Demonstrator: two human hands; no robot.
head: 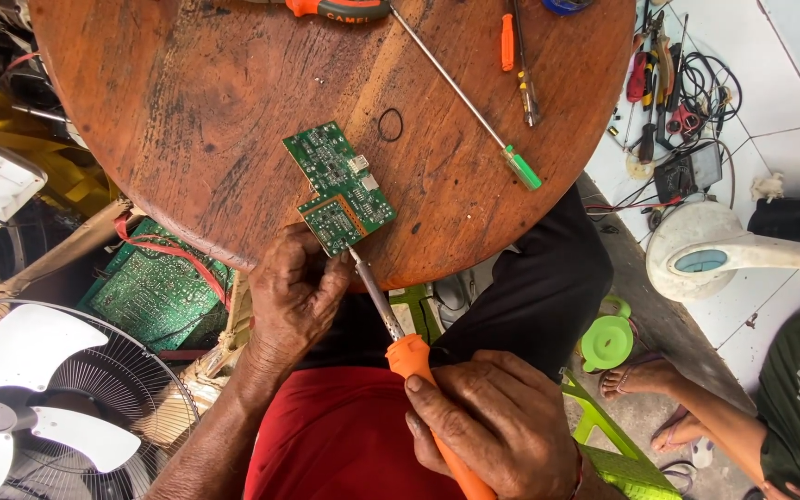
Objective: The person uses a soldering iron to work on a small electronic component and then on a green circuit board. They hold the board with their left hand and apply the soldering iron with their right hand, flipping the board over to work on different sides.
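Observation:
A small green circuit board (pixel 340 185) lies on the round wooden table (pixel 187 102) near its front edge. My left hand (pixel 294 296) rests at the board's near corner, fingers pinching or steadying it. My right hand (pixel 497 426) grips the orange handle of a soldering iron (pixel 398 326), and its metal tip touches the board's near edge beside my left fingers.
Screwdrivers (pixel 460 93) with orange and green handles and a small black ring (pixel 390 124) lie farther back on the table. A larger green circuit board (pixel 155 296) and a fan (pixel 39 407) sit lower left. Another person's foot (pixel 645 378), a white fan base (pixel 706 252) and loose tools (pixel 664 93) are on the right.

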